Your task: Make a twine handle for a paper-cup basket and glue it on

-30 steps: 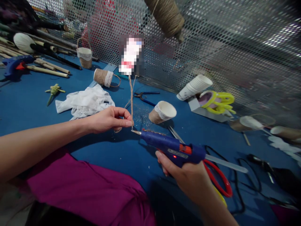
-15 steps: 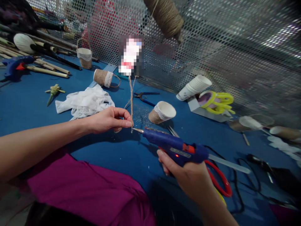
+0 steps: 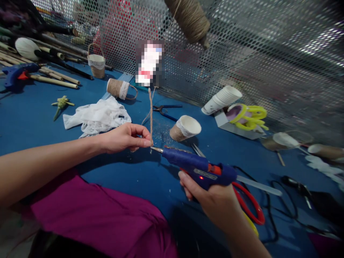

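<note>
Between the thumb and fingers of my left hand [image 3: 127, 138] is the lower end of a twine-wrapped stem [image 3: 151, 114], which stands up nearly straight. My right hand [image 3: 206, 197] is closed around the handle of a blue hot glue gun [image 3: 193, 165], whose red light is lit. A clear glue stick [image 3: 259, 185] sticks out of its back. The metal nozzle meets the stem's bottom end, right by my left fingertips. Just beyond, a twine-wrapped paper cup [image 3: 185, 128] with a lace rim lies tilted on the blue table [image 3: 123, 182].
White lace [image 3: 99, 116] is heaped left of centre, near two small twine baskets [image 3: 97, 68]. Blue pliers [image 3: 168, 111] and red-handled scissors [image 3: 251, 204] lie on the table. Stacked paper cups [image 3: 221, 100] lean at the back right. A twine spool [image 3: 189, 21] hangs before the perforated metal screen [image 3: 242, 46].
The glue gun has shifted very slightly left, its nozzle still at the stem's end. The stem's top has moved a little right and down. Both hands keep their grip.
</note>
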Demonstrator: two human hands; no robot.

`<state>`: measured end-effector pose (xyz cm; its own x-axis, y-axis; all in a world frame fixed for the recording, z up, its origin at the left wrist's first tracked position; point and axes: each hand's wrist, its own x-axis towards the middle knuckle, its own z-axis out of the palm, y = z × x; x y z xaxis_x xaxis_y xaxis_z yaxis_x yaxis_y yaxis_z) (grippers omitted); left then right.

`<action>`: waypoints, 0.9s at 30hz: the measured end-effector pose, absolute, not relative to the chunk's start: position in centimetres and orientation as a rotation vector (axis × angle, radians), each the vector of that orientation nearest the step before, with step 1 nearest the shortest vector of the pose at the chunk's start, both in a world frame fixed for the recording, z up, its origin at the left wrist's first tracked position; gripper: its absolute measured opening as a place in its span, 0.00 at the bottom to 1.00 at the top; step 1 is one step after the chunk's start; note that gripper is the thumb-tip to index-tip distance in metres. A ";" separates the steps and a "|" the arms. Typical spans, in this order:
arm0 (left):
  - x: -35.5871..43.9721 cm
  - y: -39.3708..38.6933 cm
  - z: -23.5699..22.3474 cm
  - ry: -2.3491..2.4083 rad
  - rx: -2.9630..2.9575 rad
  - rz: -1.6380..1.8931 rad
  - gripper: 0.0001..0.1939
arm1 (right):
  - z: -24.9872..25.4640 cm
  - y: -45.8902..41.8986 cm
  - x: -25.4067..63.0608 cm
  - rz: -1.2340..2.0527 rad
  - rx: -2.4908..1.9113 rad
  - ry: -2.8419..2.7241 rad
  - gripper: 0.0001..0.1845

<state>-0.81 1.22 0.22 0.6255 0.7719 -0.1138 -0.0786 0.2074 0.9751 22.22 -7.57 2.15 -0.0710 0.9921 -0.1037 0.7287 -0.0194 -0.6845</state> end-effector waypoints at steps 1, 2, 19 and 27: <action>-0.8 1.2 0.2 0.691 1.227 0.663 0.06 | 2.1 -7.5 22.4 0.846 -1.764 -1.881 0.15; -0.8 1.2 0.2 0.688 1.226 0.664 0.06 | 2.0 -7.5 22.4 0.859 -1.749 -1.894 0.15; -0.9 1.3 0.0 0.659 1.208 0.683 0.06 | 2.6 -7.6 21.1 0.919 -1.846 -1.566 0.16; -1.1 1.4 -0.1 0.648 1.182 0.710 0.06 | 2.6 -7.2 21.3 1.032 -1.812 -1.557 0.13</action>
<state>-1.06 1.45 -0.12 0.6208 0.7798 -0.0810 -0.1508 0.2202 0.9637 21.26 -7.21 2.55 0.0426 0.9777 -0.2058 0.5709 -0.1929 -0.7981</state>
